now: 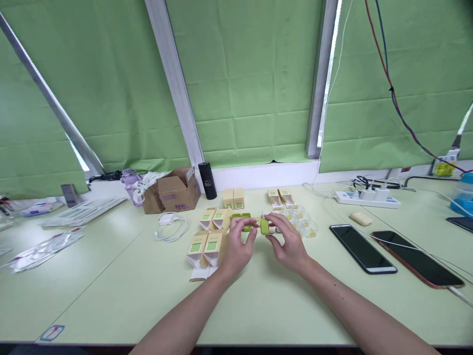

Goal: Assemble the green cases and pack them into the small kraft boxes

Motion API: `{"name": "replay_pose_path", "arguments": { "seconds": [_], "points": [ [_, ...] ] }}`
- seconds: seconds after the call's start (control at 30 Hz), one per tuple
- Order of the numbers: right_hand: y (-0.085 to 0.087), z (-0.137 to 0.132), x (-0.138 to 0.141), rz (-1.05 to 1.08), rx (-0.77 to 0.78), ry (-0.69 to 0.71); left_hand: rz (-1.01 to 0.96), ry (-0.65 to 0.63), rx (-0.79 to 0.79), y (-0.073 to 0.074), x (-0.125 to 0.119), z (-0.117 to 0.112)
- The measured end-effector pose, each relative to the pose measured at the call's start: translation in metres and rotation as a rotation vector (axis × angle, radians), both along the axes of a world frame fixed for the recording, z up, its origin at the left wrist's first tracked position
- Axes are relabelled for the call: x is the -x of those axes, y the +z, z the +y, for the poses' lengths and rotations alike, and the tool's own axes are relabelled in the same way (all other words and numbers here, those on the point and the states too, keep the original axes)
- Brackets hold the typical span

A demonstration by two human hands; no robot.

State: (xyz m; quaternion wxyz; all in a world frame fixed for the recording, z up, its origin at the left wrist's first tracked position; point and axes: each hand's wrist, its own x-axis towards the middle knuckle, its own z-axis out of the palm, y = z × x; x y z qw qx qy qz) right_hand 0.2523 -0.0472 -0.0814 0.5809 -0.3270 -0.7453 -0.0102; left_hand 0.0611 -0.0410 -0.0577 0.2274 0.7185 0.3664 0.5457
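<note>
Near the middle of the table, my right hand (290, 242) pinches a small green case (264, 227) between thumb and fingers. Close by on the left, my left hand (238, 245) has its thumb and index finger curled together; what they hold, if anything, is too small to make out. Behind my left fingers lie more green cases (236, 216), partly hidden. Beside that hand stand several opened cream boxes with green labels (197, 248), flaps hanging towards me. Clear plastic cups with yellow spots (309, 229) sit beyond my right hand, partly covered by it.
Closed cream boxes (233, 198) and two opened ones (281, 198) stand farther back. A cardboard carton (179, 190), black bottle (207, 181) and white cable (173, 229) are left. Two phones (362, 249), an earbud case (361, 218) and a power strip (367, 198) lie right.
</note>
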Motion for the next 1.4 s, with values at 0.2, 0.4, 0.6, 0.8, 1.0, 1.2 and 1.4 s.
{"name": "replay_pose_path", "arguments": {
  "seconds": [0.2, 0.4, 0.6, 0.8, 1.0, 1.2, 1.4],
  "points": [
    [0.001, -0.001, 0.001, -0.023, -0.023, -0.006, -0.006, 0.017, 0.059, -0.004, -0.004, 0.004],
    [-0.002, 0.001, 0.001, -0.054, -0.039, 0.006, -0.025, 0.014, 0.108, -0.007, -0.006, 0.007],
    [-0.004, 0.002, 0.001, -0.072, -0.038, 0.015, -0.05, -0.002, 0.148, -0.008, -0.005, 0.009],
    [-0.003, 0.0, 0.002, -0.076, -0.027, 0.027, -0.065, -0.023, 0.184, -0.009, -0.004, 0.011],
    [-0.002, 0.001, 0.002, -0.067, -0.035, 0.019, -0.087, -0.043, 0.2, -0.008, -0.005, 0.009],
    [-0.001, 0.001, 0.002, -0.057, -0.03, 0.02, -0.086, -0.039, 0.211, -0.007, -0.005, 0.009],
    [-0.002, 0.002, 0.002, -0.056, -0.024, 0.015, -0.078, -0.042, 0.216, -0.007, -0.005, 0.01]
  ]
}}
